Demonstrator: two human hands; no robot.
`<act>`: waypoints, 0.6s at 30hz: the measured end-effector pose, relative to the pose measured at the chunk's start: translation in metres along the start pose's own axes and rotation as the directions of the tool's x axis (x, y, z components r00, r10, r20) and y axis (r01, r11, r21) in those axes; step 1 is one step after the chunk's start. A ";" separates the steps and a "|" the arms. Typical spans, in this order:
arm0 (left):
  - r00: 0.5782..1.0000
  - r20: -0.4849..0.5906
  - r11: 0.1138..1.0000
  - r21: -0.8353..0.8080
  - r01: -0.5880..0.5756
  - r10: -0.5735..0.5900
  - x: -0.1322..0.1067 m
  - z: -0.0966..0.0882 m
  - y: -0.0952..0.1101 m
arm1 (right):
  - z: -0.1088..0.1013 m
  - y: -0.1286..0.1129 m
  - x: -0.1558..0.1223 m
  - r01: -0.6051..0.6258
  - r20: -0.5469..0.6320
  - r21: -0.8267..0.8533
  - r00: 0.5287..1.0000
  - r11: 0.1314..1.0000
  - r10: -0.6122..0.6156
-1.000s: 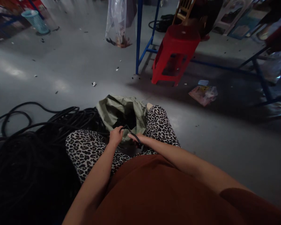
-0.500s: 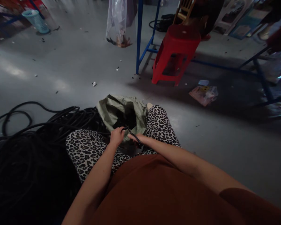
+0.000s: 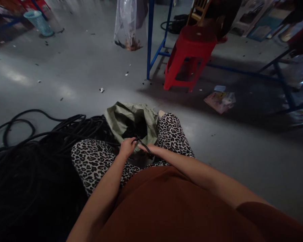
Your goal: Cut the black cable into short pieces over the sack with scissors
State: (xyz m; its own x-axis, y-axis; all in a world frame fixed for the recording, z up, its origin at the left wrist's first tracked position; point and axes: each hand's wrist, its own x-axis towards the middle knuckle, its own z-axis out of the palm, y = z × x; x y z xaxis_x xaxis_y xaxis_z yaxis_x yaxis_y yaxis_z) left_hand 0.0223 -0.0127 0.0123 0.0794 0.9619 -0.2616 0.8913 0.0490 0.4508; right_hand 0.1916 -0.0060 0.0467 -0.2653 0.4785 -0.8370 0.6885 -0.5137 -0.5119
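My left hand (image 3: pixel 127 147) is closed round the end part of a black rubber cord or tube (image 3: pixel 47 133), which runs in from the heap at my left over my knee. In my right hand (image 3: pixel 154 149) are scissors (image 3: pixel 146 148) with black handles; their blades point up and left, close to the cord's end by my left fingers. Whether the blades touch the cord I cannot tell. Both hands are over the near rim of an olive-green woven sack (image 3: pixel 113 120), standing open between my knees. Dark pieces (image 3: pixel 135 129) lie inside it, too dim to make out singly.
A big heap of black cord (image 3: pixel 20 174) lies at my left. Ahead stand a red plastic stool (image 3: pixel 195 38) and a blue metal frame (image 3: pixel 149 40). A clear plastic bag (image 3: pixel 127 25), a light blue basket (image 3: pixel 39 23), a flat packet (image 3: pixel 219 102) and small scraps are on the floor.
My left hand has shifted very slightly right, toward the scissors, with the cord in it. The scissors blades look slightly turned. The sack and the heap are unmoved.
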 end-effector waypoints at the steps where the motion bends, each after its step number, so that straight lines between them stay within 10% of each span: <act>1: 1.000 0.005 1.000 -0.003 0.003 -0.003 0.000 0.001 0.000 | 0.000 0.000 -0.001 0.003 -0.004 0.000 1.000 1.000 -0.003; 18: 0.997 0.074 0.996 -0.089 0.004 0.003 0.001 -0.001 0.002 | 0.002 0.009 0.012 0.035 -0.022 0.011 0.999 0.999 -0.035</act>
State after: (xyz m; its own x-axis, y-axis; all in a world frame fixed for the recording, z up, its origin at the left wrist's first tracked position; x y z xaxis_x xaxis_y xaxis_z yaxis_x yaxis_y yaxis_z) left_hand 0.0237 -0.0117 0.0134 0.1146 0.9395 -0.3228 0.8481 0.0766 0.5242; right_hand 0.1930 -0.0061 0.0321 -0.2744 0.5119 -0.8141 0.6710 -0.5045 -0.5434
